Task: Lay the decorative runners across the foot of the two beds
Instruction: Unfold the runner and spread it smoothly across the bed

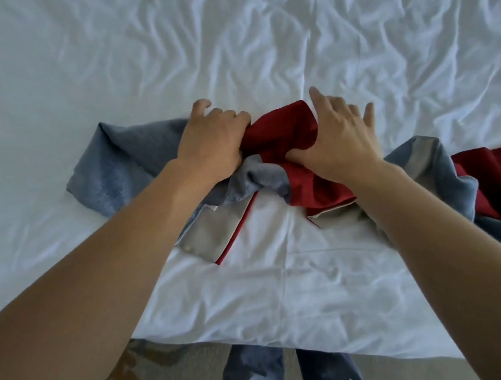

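A crumpled decorative runner (120, 165), blue-grey on one face with dark red and silver-grey panels, lies bunched near the foot of a white bed (261, 52). My left hand (214, 141) is closed on a fold of the runner where blue meets red. My right hand (338, 139) rests on the red part with the fingers spread and the thumb pressed into the cloth. The runner trails off to the right edge of the view (491, 187). One end is folded over at the left.
The white sheet is wrinkled, most of all at the far right. The bed's foot edge (287, 347) runs across the bottom. Below it are my legs in blue jeans (253, 377) and a patterned carpet (132, 379).
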